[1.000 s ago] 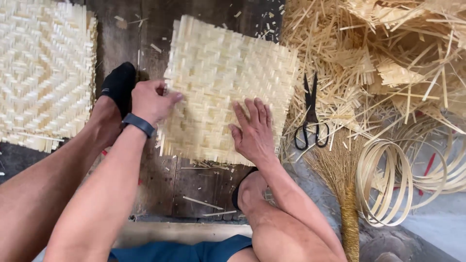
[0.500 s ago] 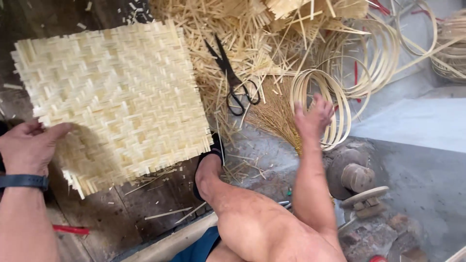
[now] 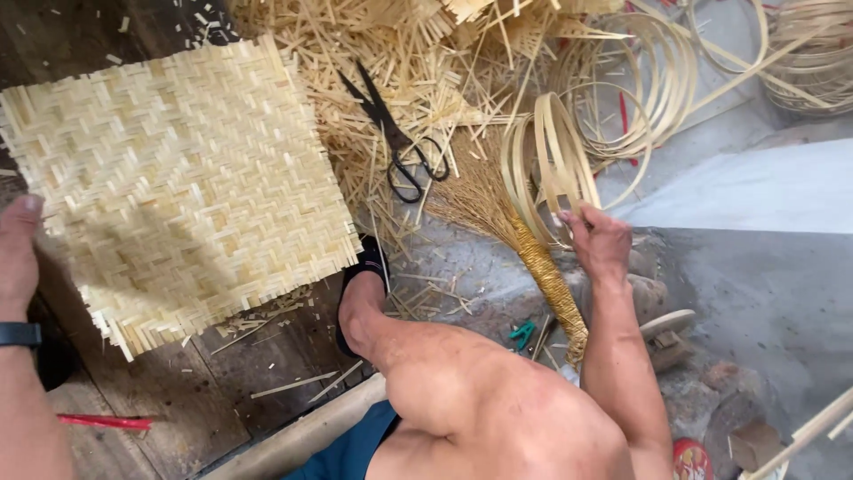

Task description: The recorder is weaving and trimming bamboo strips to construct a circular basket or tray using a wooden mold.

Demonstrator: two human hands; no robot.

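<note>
Both arms spread wide: my left hand (image 3: 19,253) pinches the woven mat (image 3: 178,191) edge, right hand (image 3: 600,240) stretched out, fingers clamped round a bamboo hoop (image 3: 546,164).

Bare arms and legs, black wristband (image 3: 19,334), blue shorts (image 3: 342,453), black sandal (image 3: 369,260).

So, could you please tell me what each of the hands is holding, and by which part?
The right hand grips the pale bamboo-strip hoop at its lower rim; the left hand holds the square woven bamboo mat by its left edge.
</note>
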